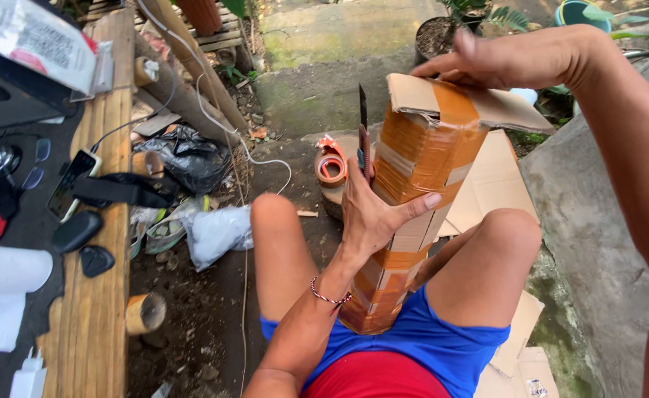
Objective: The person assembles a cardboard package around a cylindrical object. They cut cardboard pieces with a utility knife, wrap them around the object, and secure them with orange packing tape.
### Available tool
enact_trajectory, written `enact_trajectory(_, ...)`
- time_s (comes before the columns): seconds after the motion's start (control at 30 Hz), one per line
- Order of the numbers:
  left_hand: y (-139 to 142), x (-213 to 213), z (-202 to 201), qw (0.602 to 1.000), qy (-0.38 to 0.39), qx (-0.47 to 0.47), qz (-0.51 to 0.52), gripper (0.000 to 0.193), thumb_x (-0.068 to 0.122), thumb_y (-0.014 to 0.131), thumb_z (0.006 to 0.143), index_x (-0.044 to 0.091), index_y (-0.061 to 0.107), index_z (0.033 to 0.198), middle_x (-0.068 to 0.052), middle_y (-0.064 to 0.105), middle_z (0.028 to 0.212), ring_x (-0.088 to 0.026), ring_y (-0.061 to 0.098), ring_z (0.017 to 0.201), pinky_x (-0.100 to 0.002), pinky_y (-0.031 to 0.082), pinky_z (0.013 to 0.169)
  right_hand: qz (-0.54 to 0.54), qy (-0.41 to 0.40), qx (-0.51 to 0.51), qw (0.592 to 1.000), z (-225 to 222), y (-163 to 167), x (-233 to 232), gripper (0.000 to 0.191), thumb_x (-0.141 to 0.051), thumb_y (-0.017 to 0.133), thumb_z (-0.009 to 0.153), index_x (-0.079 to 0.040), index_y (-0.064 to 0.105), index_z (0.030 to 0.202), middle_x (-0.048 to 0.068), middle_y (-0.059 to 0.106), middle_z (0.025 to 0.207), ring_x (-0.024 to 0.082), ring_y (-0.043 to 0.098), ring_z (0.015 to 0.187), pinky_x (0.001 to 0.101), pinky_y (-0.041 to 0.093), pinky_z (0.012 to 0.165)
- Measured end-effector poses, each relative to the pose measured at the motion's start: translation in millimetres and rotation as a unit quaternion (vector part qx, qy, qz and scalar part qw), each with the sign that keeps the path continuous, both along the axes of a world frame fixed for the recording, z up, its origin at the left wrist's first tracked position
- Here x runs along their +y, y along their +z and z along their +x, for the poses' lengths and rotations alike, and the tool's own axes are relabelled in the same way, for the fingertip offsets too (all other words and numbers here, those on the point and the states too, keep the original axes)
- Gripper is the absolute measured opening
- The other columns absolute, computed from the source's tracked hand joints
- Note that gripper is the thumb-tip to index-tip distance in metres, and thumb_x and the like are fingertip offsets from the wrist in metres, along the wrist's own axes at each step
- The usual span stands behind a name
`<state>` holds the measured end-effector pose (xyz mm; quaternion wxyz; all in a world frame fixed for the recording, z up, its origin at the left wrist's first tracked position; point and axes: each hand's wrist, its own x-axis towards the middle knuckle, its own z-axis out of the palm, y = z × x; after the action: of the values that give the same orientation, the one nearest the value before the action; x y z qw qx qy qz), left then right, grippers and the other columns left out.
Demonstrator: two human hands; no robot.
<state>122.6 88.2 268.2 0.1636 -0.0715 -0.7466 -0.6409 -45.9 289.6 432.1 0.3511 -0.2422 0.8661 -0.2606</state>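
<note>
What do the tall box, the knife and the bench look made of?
The box looks like brown cardboard, mostly wrapped in glossy orange-brown tape; its bare matte flap shows at the top under the right hand. The knife, held by the left hand, has a thin dark blade, probably metal, and a reddish handle, perhaps plastic. The bench is unfinished wooden planks with visible grain.
</note>
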Motion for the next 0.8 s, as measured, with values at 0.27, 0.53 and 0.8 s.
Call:
enact_trajectory(0.27,15.2,-8.9,37.1,0.999,0.021,0.01,-0.043,0.124,0.067,0.088,0.061,-0.017,0.038,0.137,-0.026,0.063,0.121,-0.036,0.067,0.113,-0.041,0.054,0.098,-0.047,-0.167,-0.133,0.976,3.9,-16.0,8.4,0.135,-0.099,0.011,0.064,-0.002,0.048,0.151,0.025,0.063,0.142,0.032,0.063,0.126,0.0436,0.048,0.103)
enact_trajectory(0.53,51.1,-13.8,58.2,1.0,-0.003,0.002,0.0,0.116,0.068,0.086,0.06,-0.013,0.044,0.132,-0.022,0.066,0.118,-0.032,0.07,0.109,-0.04,0.055,0.096,-0.027,0.081,0.364,0.927,64.0,77.0,-0.5,0.103,-0.086,0.018,0.097,-0.006,0.046,0.156,0.019,0.054,0.153,0.034,0.05,0.139,0.0426,0.041,0.103)
enact_trajectory(0.8,44.9,-21.4,53.8,0.994,-0.04,-0.003,0.1,0.106,0.068,0.087,0.065,-0.005,0.042,0.128,-0.016,0.069,0.113,-0.027,0.072,0.106,-0.037,0.058,0.094,0.22,-0.012,0.493,0.842,170.7,43.4,-49.2,0.089,-0.078,0.064,0.078,-0.005,0.065,0.129,0.018,0.073,0.104,0.038,0.071,0.094,0.0475,0.055,0.078)
